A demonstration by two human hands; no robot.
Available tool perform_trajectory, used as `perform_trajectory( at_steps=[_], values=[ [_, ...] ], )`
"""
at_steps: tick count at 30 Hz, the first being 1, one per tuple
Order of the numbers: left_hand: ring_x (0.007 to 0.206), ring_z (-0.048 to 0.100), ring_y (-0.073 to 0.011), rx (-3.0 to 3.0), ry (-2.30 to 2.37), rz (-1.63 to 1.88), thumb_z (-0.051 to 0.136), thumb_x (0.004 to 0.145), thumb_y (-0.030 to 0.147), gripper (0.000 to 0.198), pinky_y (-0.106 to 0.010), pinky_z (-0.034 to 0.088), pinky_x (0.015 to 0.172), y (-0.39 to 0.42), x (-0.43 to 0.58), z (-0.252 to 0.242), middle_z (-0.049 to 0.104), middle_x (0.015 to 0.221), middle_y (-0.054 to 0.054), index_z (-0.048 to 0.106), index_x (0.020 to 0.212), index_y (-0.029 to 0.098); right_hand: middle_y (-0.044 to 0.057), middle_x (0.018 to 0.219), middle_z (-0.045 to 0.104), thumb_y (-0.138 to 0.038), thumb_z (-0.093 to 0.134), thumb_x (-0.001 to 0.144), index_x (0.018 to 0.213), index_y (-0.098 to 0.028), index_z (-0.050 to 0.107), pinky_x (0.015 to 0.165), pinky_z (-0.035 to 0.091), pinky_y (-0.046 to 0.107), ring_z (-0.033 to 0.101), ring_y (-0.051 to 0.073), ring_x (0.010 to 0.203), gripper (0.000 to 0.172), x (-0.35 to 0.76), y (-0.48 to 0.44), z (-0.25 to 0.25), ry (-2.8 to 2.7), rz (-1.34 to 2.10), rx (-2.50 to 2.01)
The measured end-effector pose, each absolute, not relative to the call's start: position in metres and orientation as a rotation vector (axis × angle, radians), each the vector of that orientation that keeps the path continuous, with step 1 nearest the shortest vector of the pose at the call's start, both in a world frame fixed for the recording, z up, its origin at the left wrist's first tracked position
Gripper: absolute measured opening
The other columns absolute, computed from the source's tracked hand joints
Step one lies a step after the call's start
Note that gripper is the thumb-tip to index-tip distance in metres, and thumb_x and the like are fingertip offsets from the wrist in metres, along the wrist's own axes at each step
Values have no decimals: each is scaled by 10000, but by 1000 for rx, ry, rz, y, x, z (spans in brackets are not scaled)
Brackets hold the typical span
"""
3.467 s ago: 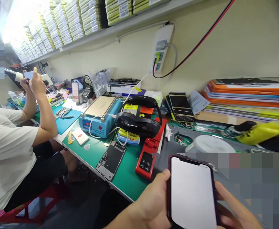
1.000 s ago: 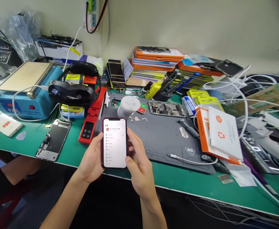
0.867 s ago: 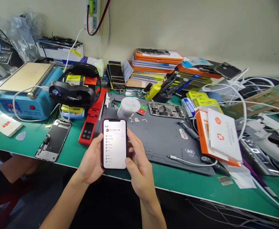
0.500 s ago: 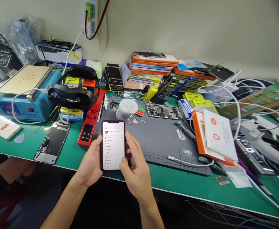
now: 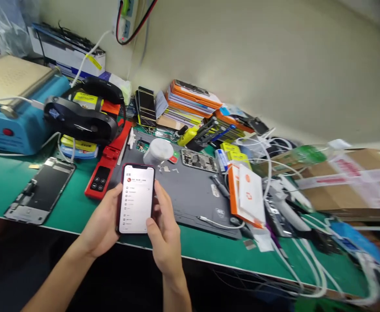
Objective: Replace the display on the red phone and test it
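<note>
A smartphone point(image 5: 137, 201) with a red edge is held upright between both hands above the bench's front edge. Its lit screen shows a list-style menu on white. My left hand point(image 5: 103, 223) wraps the phone's left side, palm behind its lower corner. Along the right side, the fingers of my right hand point(image 5: 166, 232) grip the edge, and the thumb rests by the lower right of the screen. Just behind the phone stands a white round container point(image 5: 160, 151) on the dark work mat point(image 5: 190, 195). An opened phone body point(image 5: 199, 160) lies farther back on the mat.
A detached phone screen point(image 5: 42, 190) and a red device with buttons point(image 5: 100, 177) lie left. Behind them are a black headset point(image 5: 79, 117) and a blue heating machine point(image 5: 17, 121). Orange-and-white boxes point(image 5: 246, 195), white cables and a cardboard box point(image 5: 349, 186) crowd the right.
The view has turned to the right and tilted, so the bench things sit farther left and the cardboard box shows. Both hands keep their hold on the phone; its screen looks the same.
</note>
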State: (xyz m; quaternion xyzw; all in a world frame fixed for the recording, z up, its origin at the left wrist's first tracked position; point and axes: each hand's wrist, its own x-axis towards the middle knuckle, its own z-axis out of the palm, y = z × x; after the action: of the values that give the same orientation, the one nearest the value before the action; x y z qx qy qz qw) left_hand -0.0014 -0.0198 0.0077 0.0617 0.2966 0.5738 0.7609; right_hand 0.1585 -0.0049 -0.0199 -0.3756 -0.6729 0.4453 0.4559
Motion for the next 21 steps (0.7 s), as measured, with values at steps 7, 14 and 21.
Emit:
perform_trajectory(
  at_steps=[7,14,21],
  values=[
    [1373,699,-360,194,668,1223,571,1082,524,615,-490,491,1229,-21,-2,12,772,1423,-139,596,1600,193,4,1736,491,-330,562,1115,1676,-455,468,1077,583,392,594,271,1466,582,154,-8,-23,-1634,1036,-1025],
    [1476,617,-348,205,693,1220,504,1113,523,577,-482,443,1277,-21,-2,12,723,1511,-123,624,1580,205,-12,1659,599,-395,598,1129,1560,-468,624,1021,606,343,706,220,1288,438,152,-4,-18,-1465,1092,-1033],
    [1467,625,-351,194,699,1236,530,1105,513,570,-486,444,1276,-21,-2,15,729,1502,-116,622,1582,215,12,1691,543,-411,588,1129,1633,-471,532,1021,583,370,658,237,1286,511,153,-6,-20,-1517,1144,-1021]
  ],
)
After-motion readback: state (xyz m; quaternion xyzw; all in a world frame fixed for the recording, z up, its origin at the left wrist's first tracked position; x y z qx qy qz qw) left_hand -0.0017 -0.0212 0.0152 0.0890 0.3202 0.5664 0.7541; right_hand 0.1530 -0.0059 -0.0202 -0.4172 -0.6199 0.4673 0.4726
